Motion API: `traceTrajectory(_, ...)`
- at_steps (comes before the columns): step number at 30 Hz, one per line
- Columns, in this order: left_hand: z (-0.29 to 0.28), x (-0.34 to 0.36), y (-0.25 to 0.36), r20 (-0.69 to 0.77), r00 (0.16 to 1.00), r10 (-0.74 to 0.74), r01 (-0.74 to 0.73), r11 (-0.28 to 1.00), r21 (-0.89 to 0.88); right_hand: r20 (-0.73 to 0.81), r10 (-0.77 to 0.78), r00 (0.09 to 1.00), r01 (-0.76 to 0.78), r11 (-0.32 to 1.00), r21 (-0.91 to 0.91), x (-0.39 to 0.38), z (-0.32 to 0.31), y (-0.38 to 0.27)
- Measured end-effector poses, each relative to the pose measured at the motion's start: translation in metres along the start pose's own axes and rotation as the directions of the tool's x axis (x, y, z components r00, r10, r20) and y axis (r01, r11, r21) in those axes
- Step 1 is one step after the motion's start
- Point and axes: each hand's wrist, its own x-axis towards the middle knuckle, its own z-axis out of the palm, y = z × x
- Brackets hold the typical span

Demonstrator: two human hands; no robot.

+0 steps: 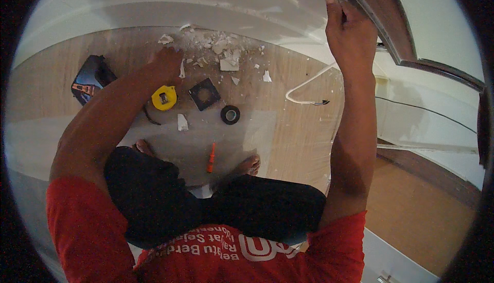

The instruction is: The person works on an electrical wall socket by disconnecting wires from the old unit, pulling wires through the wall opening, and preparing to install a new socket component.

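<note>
My right hand (352, 31) is raised at the upper right, by the dark frame edge (383, 13) and the broken top of the white wall panel (206, 3). Its thumb and fingers are pinched together on something thin that I cannot make out. My left hand (168, 61) is low on the wood-look floor, beside white broken plaster pieces (221, 46). Its fingers are too dark and blurred to read. Closer to me lie a yellow tape measure (163, 98), a black square plate (204, 94) with a round middle, and a roll of black tape (230, 114).
An orange screwdriver (211, 157) lies between my feet. At the left is a dark box (91, 80) with a picture on it. A bent white cable (303, 85) with dark ends rests on the floor at the right, near an opening with a brown panel (417, 201).
</note>
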Motion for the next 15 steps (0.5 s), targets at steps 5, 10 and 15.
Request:
traceTrajectory(5,0.006,0.007,-0.004,0.066,0.998,0.017,-0.016,1.0,-0.013,-0.007,0.0,1.0,0.0,1.0,-0.019,0.01,-0.004,-0.001)
traceTrajectory(10,-0.001,-0.001,0.005,0.06,0.998,-0.013,0.013,1.0,-0.004,0.007,0.085,0.996,-0.085,0.996,-0.014,0.011,-0.002,-0.003)
traceTrajectory(15,0.018,0.005,-0.009,0.047,0.998,-0.048,0.052,0.996,-0.073,0.039,0.116,0.993,-0.112,0.99,-0.089,0.016,-0.003,-0.006)
